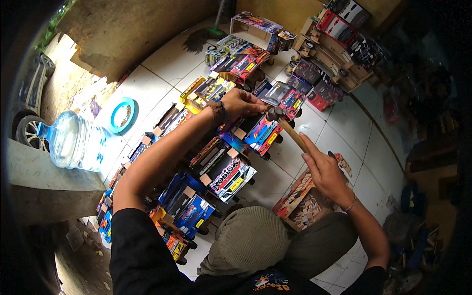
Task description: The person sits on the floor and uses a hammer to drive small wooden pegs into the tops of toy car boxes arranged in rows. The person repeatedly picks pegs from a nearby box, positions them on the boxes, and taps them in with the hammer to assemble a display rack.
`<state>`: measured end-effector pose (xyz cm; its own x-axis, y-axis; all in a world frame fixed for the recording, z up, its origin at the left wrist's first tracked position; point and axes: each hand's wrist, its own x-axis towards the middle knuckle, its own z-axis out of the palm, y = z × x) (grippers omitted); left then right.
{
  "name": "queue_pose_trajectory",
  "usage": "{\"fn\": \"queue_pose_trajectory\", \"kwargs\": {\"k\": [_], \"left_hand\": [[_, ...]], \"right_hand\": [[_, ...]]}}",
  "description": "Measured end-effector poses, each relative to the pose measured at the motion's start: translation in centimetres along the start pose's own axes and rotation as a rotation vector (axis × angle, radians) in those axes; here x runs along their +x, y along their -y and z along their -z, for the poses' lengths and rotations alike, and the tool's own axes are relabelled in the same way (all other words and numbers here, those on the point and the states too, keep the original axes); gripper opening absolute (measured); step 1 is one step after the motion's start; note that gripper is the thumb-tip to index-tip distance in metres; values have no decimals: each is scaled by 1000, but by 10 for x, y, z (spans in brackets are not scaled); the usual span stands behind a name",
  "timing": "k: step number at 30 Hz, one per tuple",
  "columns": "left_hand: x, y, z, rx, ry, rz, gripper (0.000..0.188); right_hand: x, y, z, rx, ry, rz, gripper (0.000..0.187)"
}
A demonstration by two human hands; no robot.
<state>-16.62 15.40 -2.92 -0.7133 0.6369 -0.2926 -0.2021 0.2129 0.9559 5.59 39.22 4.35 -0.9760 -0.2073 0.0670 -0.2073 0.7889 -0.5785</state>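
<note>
My right hand (324,177) is wrapped round the wooden handle of a hammer (292,135). The hammer's dark head rests close to the fingertips of my left hand (241,104), over the cab end of a blue-and-red toy truck (265,132). Thumb and fingers of my left hand are pinched together; whatever they hold is too small to make out. Just beyond stands a toy truck with a grey hood (285,96). Nearer to me sit a black-and-white toy truck (228,177) and a blue toy truck (194,214), with small wooden blocks on them.
A box of small wood pieces (307,211) stands beside my knee. Left lie a clear water jug (78,142) and a turquoise bowl (114,123). More toy trucks (238,64) stand farther off, with wooden truck bodies (329,49) stacked right. A broom (199,39) leans behind.
</note>
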Motion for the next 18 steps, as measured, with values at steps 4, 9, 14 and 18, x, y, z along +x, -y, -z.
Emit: {"fn": "queue_pose_trajectory", "kwargs": {"k": [4, 9, 14, 18], "left_hand": [[0, 0, 1, -32, 33, 1, 27], [1, 0, 1, -3, 54, 6, 27], [0, 0, 1, -30, 86, -9, 27], [3, -1, 3, -6, 46, 24, 25]], "right_hand": [[8, -9, -11, 6, -33, 40, 56], [11, -23, -25, -58, 2, 92, 60], [12, -33, -32, -69, -84, 175, 61], [14, -36, -34, -116, -70, 142, 61]]}}
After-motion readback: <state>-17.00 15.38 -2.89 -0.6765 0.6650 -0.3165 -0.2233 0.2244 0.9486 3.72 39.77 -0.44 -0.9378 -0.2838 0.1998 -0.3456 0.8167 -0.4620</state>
